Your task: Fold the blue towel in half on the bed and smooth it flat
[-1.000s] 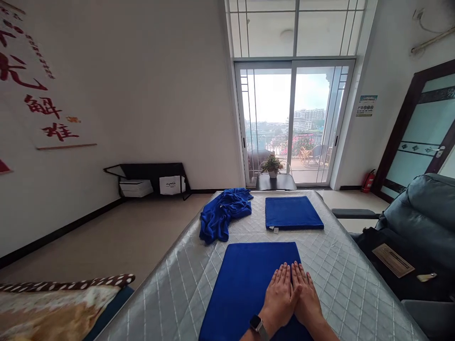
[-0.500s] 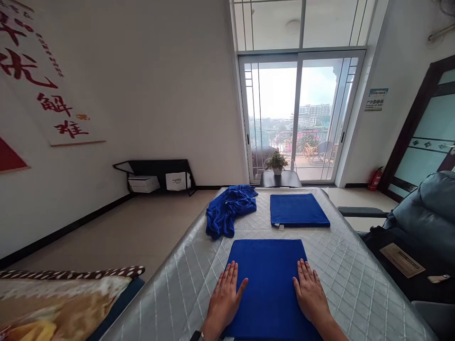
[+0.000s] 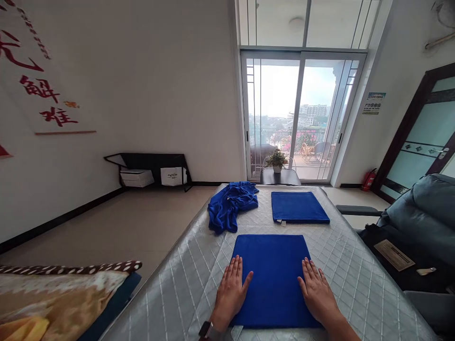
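Note:
A folded blue towel lies flat on the quilted grey mattress right in front of me. My left hand rests flat on its left edge, fingers stretched out. My right hand lies flat on its right edge, fingers also spread. Neither hand holds anything. Farther back sits a second folded blue towel, and to its left a crumpled blue towel.
A patterned blanket lies at the lower left. A grey recliner stands to the right of the mattress. Beyond the mattress are a small dark table with a potted plant, glass sliding doors and a low black shelf.
My hands were together near the middle-right of the towel, then slid apart to its left and right edges. The view shifted slightly.

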